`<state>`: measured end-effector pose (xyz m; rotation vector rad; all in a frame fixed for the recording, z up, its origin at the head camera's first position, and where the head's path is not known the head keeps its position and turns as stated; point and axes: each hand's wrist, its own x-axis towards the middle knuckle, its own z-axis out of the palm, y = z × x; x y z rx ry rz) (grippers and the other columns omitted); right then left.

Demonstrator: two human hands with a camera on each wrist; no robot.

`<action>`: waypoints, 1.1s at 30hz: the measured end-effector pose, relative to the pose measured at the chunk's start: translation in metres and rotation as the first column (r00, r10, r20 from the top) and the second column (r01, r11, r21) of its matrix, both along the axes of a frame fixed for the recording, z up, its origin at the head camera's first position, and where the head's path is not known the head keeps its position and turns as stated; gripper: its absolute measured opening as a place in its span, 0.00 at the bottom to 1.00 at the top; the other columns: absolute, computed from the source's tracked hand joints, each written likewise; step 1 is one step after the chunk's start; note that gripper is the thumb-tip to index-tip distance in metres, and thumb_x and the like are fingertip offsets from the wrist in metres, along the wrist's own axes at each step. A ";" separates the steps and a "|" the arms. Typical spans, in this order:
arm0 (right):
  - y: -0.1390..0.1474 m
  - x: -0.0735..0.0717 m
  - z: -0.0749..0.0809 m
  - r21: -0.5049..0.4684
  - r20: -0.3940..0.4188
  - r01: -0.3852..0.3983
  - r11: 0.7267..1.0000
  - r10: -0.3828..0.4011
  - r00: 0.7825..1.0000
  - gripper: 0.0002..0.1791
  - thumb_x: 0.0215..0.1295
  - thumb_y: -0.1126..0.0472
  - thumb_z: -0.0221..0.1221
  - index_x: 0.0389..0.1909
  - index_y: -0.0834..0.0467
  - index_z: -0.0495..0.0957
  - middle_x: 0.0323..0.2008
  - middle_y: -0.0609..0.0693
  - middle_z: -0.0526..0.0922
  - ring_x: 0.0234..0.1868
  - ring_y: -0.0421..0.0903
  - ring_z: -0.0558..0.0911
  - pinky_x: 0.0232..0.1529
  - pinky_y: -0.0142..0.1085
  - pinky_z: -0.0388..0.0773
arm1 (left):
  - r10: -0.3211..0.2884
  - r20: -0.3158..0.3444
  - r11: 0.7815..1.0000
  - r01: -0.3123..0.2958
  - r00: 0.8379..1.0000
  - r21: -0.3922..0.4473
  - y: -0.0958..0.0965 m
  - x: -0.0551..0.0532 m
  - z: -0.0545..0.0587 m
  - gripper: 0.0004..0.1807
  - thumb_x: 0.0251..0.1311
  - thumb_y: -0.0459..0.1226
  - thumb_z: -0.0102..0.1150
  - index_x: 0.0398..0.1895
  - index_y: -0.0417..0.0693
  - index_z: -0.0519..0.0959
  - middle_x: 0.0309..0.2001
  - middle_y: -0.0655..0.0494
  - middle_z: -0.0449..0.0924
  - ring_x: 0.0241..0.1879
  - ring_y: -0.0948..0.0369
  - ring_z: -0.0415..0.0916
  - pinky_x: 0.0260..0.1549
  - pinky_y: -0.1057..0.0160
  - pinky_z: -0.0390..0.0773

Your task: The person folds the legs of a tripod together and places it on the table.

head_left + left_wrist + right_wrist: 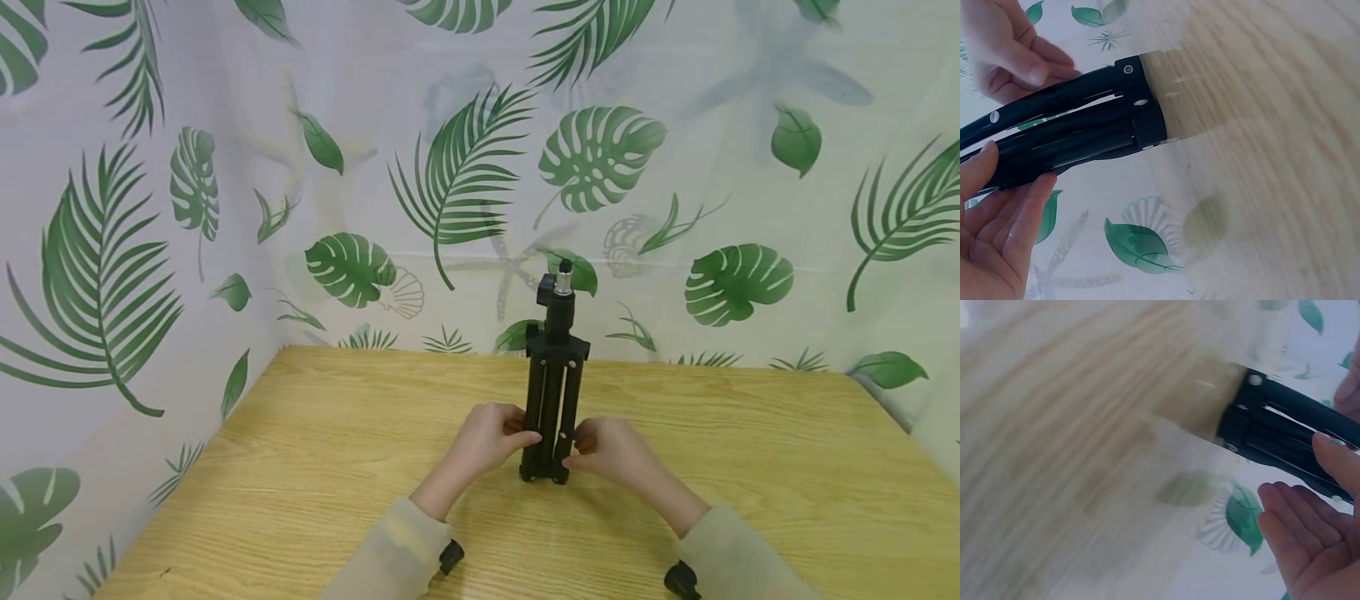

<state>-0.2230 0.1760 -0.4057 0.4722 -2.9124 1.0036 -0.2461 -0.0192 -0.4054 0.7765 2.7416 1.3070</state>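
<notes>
A folded black tripod stand (pixel 553 400) is upright on the table, its legs together, with a silver stud (pixel 563 283) on top and a side knob (pixel 546 290) just below. My left hand (pixel 486 435) holds the legs low on the left, thumb across the front and fingers behind. On the other side is my right hand (pixel 613 450), close against the legs. In the right wrist view its thumb overlaps the stand (pixel 1279 434), while the other fingers extend alongside with a gap. The feet end (pixel 1147 103) meets the wood in the left wrist view.
The wood-grain table (pixel 337 433) stretches out on both sides of the stand. Behind it and along the left hangs a white curtain (pixel 465 317) printed with green leaves. Small black pieces (pixel 451 557) show at both sleeve cuffs.
</notes>
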 end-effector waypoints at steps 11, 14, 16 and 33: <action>-0.003 -0.005 -0.016 0.031 0.028 -0.086 0.996 0.085 0.996 0.11 0.39 0.65 0.69 0.24 0.65 0.79 0.19 0.49 0.79 0.22 0.42 0.76 0.24 0.34 0.73 | 0.000 0.011 1.000 0.000 1.000 0.010 -0.001 0.000 -0.001 0.12 0.53 0.42 0.60 0.34 0.41 0.81 0.28 0.56 0.80 0.26 0.66 0.75 0.25 0.70 0.73; -0.003 -0.006 -0.019 0.022 0.023 -0.112 0.993 0.112 0.993 0.10 0.39 0.65 0.69 0.23 0.64 0.79 0.18 0.47 0.78 0.20 0.39 0.75 0.22 0.33 0.72 | -0.002 0.008 1.000 0.002 1.000 0.001 0.000 -0.001 0.000 0.12 0.53 0.42 0.60 0.34 0.41 0.81 0.28 0.55 0.80 0.26 0.66 0.75 0.25 0.70 0.73; -0.004 -0.006 -0.021 0.018 0.029 -0.110 0.994 0.110 0.994 0.10 0.39 0.65 0.69 0.23 0.63 0.78 0.17 0.46 0.78 0.19 0.39 0.75 0.22 0.32 0.72 | -0.003 0.009 1.000 0.003 1.000 0.000 -0.001 0.000 0.000 0.12 0.53 0.42 0.60 0.34 0.41 0.80 0.28 0.55 0.80 0.27 0.65 0.76 0.25 0.70 0.73; -0.011 -0.003 -0.019 -0.036 0.100 -0.015 0.999 0.018 0.995 0.07 0.42 0.67 0.67 0.24 0.63 0.79 0.16 0.47 0.77 0.16 0.40 0.74 0.18 0.33 0.71 | 0.008 0.033 1.000 -0.009 0.999 0.014 -0.001 0.001 0.001 0.13 0.52 0.41 0.61 0.35 0.41 0.80 0.29 0.56 0.80 0.27 0.67 0.75 0.26 0.70 0.73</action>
